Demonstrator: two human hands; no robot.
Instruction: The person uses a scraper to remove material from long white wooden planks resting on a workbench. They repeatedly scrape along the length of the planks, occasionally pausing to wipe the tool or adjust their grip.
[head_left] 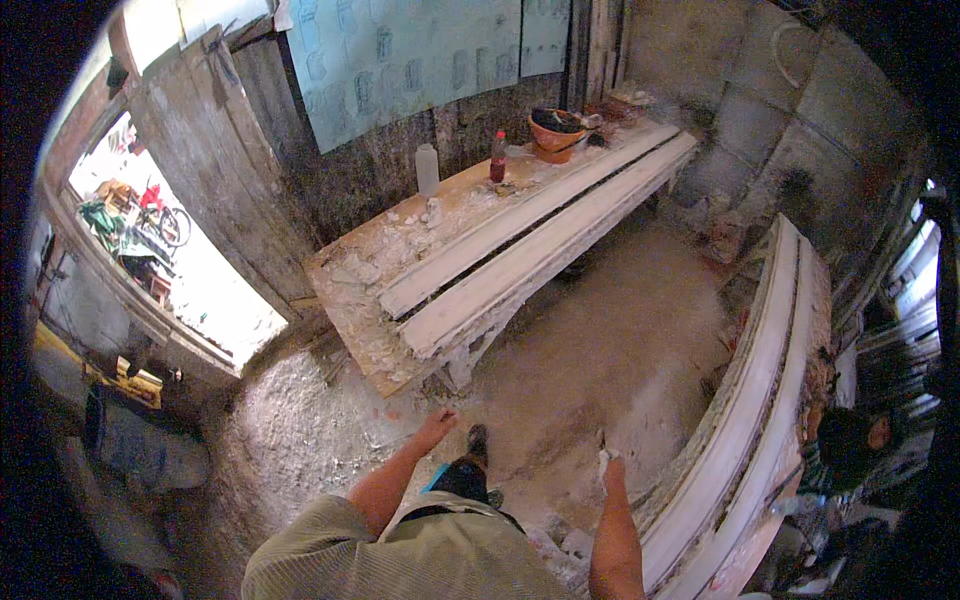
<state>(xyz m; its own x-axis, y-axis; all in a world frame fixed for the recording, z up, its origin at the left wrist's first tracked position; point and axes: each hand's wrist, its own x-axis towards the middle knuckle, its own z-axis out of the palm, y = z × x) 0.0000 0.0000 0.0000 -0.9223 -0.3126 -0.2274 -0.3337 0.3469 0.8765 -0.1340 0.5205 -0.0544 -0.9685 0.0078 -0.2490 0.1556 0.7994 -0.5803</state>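
Looking down from far off, I see my left hand point(436, 430) in the lower middle of the frame, with nothing I can spot in it. I can't tell if that grip is apart or together, as it looks too small. My right hand point(614, 467), farther right, has a small pale thing point(604, 455) at its fingers, but I can't tell if the grip is clamped on it. Two long white strips point(555, 238) lie on a desk point(350, 335) across the upper middle, and more white strips point(757, 370) run down the right of the frame. Neither hand seems to touch them. If I turn too fast, my right hand might bump the strips on the right and dent them, if they are soft. The floor point(300, 400) looks bumpy, so my foot point(478, 442) could slip and I could fall on the desk. A hard knock there might tip the red bottle point(498, 165). If the small pale thing is loose, it could drop.
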